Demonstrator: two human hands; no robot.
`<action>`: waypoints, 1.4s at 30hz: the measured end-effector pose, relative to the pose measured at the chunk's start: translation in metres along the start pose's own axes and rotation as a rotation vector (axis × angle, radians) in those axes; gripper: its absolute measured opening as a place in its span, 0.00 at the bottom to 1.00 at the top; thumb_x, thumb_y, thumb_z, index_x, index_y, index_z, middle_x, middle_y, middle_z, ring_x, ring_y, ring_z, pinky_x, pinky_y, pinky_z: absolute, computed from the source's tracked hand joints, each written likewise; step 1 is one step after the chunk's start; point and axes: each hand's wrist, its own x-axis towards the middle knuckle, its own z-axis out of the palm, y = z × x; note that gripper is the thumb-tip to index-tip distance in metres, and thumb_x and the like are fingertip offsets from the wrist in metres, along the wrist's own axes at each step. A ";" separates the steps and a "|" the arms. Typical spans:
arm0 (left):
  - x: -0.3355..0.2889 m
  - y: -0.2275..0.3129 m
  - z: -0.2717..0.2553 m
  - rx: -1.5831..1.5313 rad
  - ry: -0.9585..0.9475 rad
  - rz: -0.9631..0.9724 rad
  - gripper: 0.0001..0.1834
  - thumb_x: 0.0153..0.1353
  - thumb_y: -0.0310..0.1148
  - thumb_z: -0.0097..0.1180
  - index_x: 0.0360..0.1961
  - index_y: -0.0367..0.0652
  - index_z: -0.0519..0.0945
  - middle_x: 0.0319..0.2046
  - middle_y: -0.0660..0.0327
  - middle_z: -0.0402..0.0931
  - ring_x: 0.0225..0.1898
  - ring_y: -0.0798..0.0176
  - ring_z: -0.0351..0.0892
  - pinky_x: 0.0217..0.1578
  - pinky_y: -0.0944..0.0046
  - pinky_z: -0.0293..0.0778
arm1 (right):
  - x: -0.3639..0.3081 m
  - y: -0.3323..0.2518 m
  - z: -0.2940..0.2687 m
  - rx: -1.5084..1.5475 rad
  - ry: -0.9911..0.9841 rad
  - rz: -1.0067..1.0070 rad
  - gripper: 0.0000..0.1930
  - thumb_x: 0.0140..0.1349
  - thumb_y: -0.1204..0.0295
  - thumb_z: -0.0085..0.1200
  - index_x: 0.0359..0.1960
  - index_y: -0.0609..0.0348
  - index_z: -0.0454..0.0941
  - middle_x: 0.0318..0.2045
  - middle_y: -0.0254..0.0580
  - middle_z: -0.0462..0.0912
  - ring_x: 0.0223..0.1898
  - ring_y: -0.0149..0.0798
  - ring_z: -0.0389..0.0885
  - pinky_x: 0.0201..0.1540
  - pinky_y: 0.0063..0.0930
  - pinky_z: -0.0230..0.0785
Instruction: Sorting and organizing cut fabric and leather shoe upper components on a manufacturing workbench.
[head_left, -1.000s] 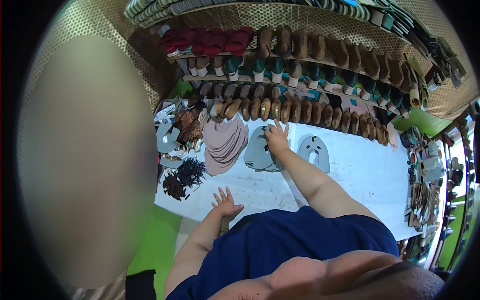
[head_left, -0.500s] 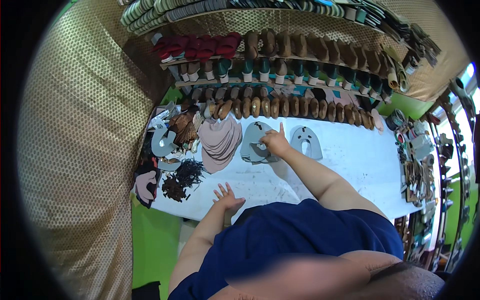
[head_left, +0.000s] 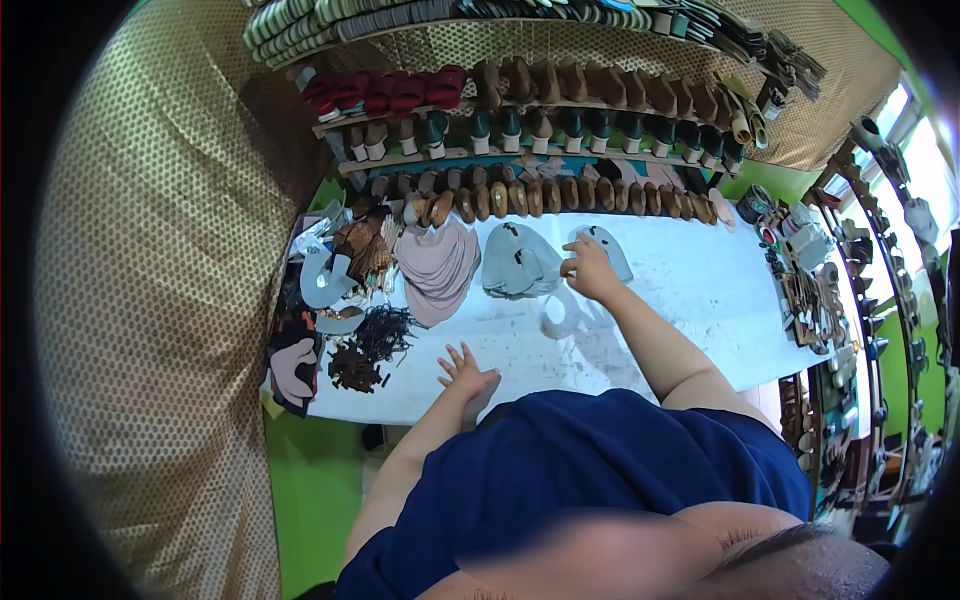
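No readable words, numbers or signs anywhere in view.
Small pale spots dot some of the brown wooden shoe forms (head_left: pixel 499 200), too tiny to tell whether they carry writing. The small dark shapes on the stacked grey pieces (head_left: pixel 515 272) cannot be read as letters or numbers. Dark smudges on the white table (head_left: pixel 690 300) spell nothing legible. Any print on the round dark container (head_left: pixel 756 204) at the right is too small to make out.
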 end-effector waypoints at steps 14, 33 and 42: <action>-0.037 -0.109 -0.034 0.315 0.111 0.161 0.63 0.51 0.68 0.58 0.77 0.54 0.38 0.78 0.61 0.26 0.77 0.44 0.22 0.69 0.28 0.28 | 0.021 -0.112 0.034 -0.196 -0.497 -0.259 0.07 0.54 0.67 0.58 0.31 0.48 0.89 0.70 0.41 0.65 0.76 0.58 0.42 0.70 0.73 0.37; -0.026 -0.108 -0.050 0.364 -0.124 0.171 0.67 0.50 0.65 0.64 0.77 0.55 0.30 0.77 0.58 0.16 0.75 0.37 0.15 0.66 0.24 0.27 | -0.082 -0.117 0.150 -0.075 -0.463 -0.258 0.24 0.58 0.55 0.60 0.56 0.45 0.78 0.59 0.32 0.76 0.69 0.42 0.63 0.68 0.79 0.31; -0.017 -0.110 -0.052 0.346 -0.182 0.166 0.69 0.48 0.65 0.65 0.76 0.58 0.26 0.76 0.59 0.11 0.75 0.38 0.10 0.65 0.23 0.25 | -0.107 -0.102 0.152 -0.113 -0.508 -0.250 0.33 0.63 0.46 0.50 0.68 0.44 0.67 0.67 0.30 0.69 0.71 0.39 0.61 0.69 0.77 0.28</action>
